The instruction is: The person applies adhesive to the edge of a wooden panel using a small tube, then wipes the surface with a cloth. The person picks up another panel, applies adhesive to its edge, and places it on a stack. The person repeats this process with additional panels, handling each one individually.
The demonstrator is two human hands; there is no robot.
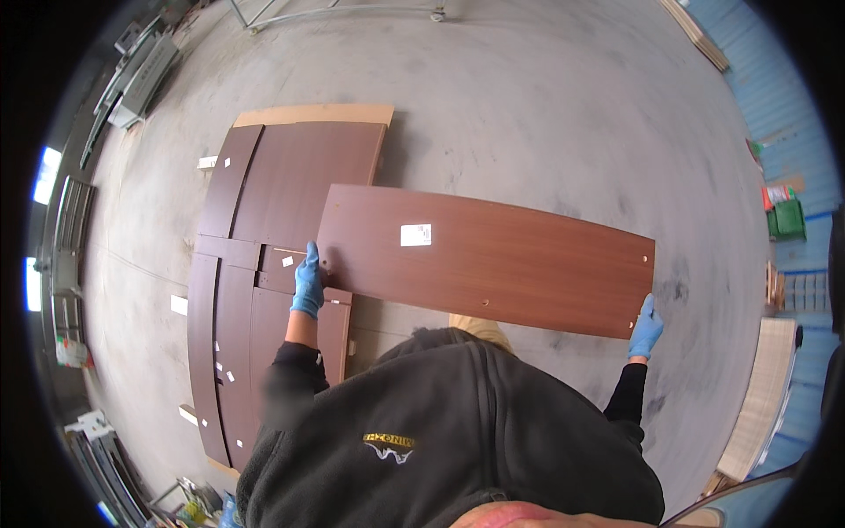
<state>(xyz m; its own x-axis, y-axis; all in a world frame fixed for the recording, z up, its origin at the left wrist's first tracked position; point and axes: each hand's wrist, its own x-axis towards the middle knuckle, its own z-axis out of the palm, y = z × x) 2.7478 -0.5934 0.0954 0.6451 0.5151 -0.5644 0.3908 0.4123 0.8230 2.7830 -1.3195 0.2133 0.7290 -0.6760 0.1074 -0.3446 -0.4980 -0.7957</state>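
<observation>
A long reddish-brown wooden panel [528, 264] is held up in front of me, over the floor, tilted slightly down to the right. It bears a white label [416, 235] and a few small round holes near its edges. My left hand [308, 283], in a blue glove, grips the panel's left end with the thumb along the edge. At the lower right corner my right hand [647, 330], gloved the same way, is closed on the other end. The fingers under the panel are hidden.
To the left lies a low stack of dark brown panels [295, 172] with small white stickers, partly under the held panel's left end. Grey concrete floor [528, 106] surrounds it. A wheeled metal frame [343, 11] stands far ahead; a green bin [786, 220] is by the right wall.
</observation>
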